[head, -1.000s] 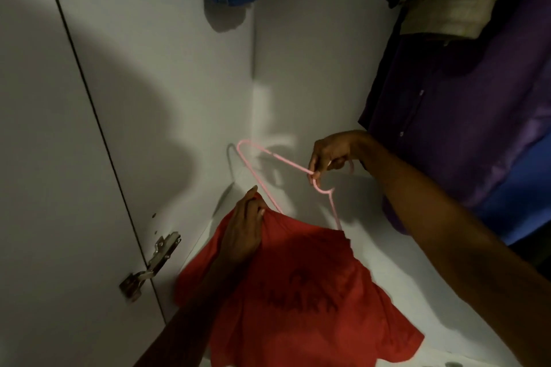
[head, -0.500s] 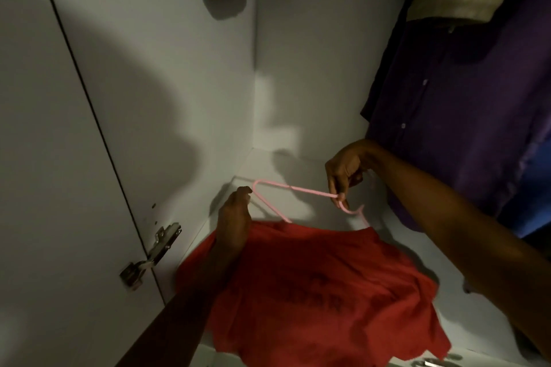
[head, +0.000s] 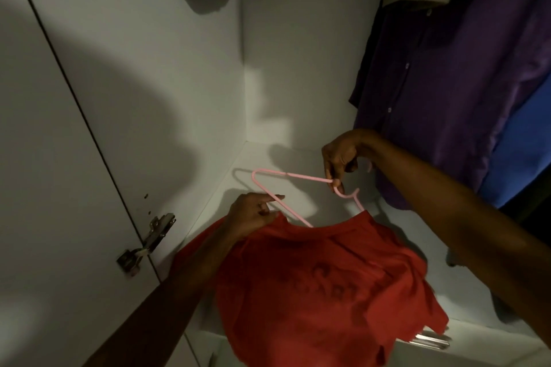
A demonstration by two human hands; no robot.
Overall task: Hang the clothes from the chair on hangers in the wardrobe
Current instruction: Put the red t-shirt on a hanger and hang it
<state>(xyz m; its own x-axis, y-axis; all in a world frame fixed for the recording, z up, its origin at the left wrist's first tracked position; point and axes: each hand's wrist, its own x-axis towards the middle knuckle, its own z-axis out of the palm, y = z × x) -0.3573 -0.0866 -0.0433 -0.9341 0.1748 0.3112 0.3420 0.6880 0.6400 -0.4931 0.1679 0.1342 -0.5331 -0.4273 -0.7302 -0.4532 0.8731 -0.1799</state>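
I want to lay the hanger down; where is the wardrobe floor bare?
Bare white floor lies in the back corner, between the back wall and the pink hanger. The front is covered by the red shirt; the right is crowded by the purple shirt.

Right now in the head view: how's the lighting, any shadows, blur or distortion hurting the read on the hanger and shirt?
Head view: dim, with one bright patch on the wardrobe shelf and heavy shadow across the door; the pink hanger reads clearly between the right hand and left hand; the print on the red shirt is too dark to read; wide-angle bending skews the door edges; slightly soft overall.
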